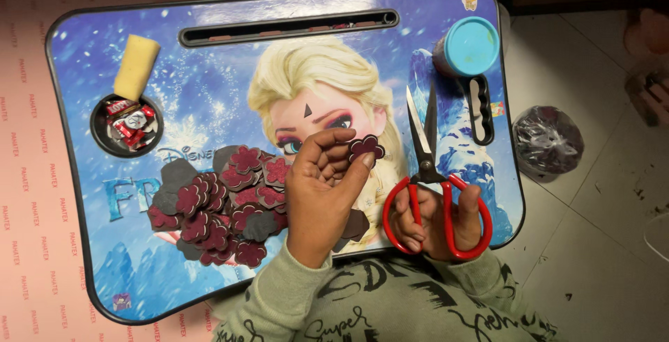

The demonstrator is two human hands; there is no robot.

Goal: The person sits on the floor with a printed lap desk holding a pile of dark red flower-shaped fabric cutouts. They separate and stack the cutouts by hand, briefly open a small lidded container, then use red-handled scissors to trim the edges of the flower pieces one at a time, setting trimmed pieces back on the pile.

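Nearest the camera, the right hand (437, 218) has its fingers through the red loops of a pair of scissors (431, 175), blades pointing away and slightly parted — the grip is closed on the handles. Just beside it, the left hand (322, 188) pinches a small maroon flower cut-out (366, 148) between thumb and fingertips, lifted clear of the surface (209, 70). Judging by this, a freshly trimmed flower is being checked or is about to go to the pile; the next move seems to call for laying it down flat and picking up a fresh piece without jostling the blades. Left of that hand lies a heap of flower cut-outs (223, 206), maroon and grey, overlapping. Farther off, a round recess (127, 126) holds small red scraps, with a yellow sponge (136, 66) touching its rim — and at the far right stands a blue-lidded tub (468, 48).
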